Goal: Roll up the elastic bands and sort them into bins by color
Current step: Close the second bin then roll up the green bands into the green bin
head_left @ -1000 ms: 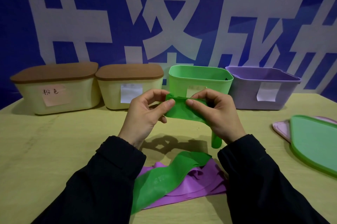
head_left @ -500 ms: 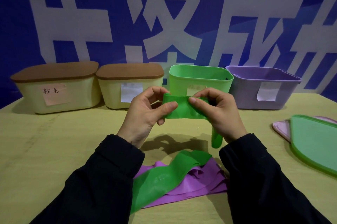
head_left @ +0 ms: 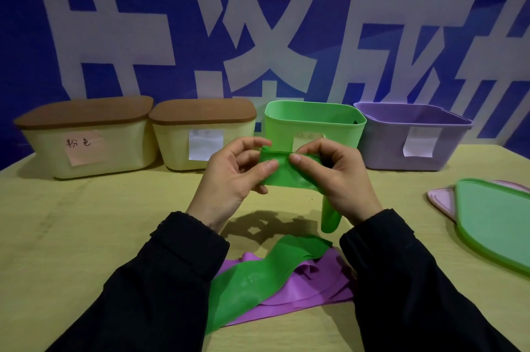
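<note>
A: Nearest item?
B: Purple band (head_left: 301,291), loose on the table (head_left: 86,237) between the sleeves; queued, I judge, for rolling later. The tail of the green band (head_left: 284,176) drapes over it.

A: The green band itself?
B: Lifted above the table, its end folded over to start the roll. Left hand (head_left: 229,176) pinches that end between thumb and fingers; right hand (head_left: 338,176) pinches it from the other side, thumbs nearly meeting so the fold stays tight. Slack hangs below the right hand.

A: Right side?
B: Green lid (head_left: 493,219) lying over a pink lid (head_left: 441,198), set aside so bins stay open.

A: Farthest row?
B: Two cream bins, lidded (head_left: 86,148) (head_left: 203,139); open green bin (head_left: 312,122), likely destination; open purple bin (head_left: 413,136).
</note>
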A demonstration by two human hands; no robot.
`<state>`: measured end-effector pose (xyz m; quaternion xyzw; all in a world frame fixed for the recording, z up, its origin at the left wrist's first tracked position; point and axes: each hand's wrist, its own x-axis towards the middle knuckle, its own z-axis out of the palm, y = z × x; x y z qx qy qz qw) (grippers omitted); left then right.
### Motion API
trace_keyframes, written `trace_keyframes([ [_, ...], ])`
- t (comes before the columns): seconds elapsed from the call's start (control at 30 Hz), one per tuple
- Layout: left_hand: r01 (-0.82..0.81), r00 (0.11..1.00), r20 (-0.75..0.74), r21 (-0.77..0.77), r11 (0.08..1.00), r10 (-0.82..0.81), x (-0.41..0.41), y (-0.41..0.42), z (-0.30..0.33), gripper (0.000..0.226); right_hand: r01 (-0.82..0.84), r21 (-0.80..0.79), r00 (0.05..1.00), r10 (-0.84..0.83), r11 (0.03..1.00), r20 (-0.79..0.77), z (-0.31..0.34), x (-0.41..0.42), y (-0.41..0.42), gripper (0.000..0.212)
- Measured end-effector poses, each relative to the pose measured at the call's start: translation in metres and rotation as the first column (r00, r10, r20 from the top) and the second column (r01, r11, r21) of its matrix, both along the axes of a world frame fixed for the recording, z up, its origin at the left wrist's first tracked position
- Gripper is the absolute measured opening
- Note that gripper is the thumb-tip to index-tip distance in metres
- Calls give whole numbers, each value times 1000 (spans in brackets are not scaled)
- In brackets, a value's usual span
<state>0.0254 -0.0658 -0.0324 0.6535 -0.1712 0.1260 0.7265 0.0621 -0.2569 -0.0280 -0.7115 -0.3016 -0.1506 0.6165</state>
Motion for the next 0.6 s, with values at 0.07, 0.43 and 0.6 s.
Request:
trace_keyframes([
  [0.07, -14, 1000, -1, 3, 1000, 14, 0, -1, -1, 21, 8, -6, 1000, -8, 1000, 1, 0, 0, 0, 5],
  [0.43, -6, 999, 54, 117, 993, 0, 1, -4, -5, 18, 42, -66, 999, -42, 997, 15, -3, 0, 2, 8],
  [0.6, -14, 1000, 14, 79, 997, 13, 2, -1, -3, 25, -33, -47, 998, 31, 998, -58, 0, -1, 1, 9],
])
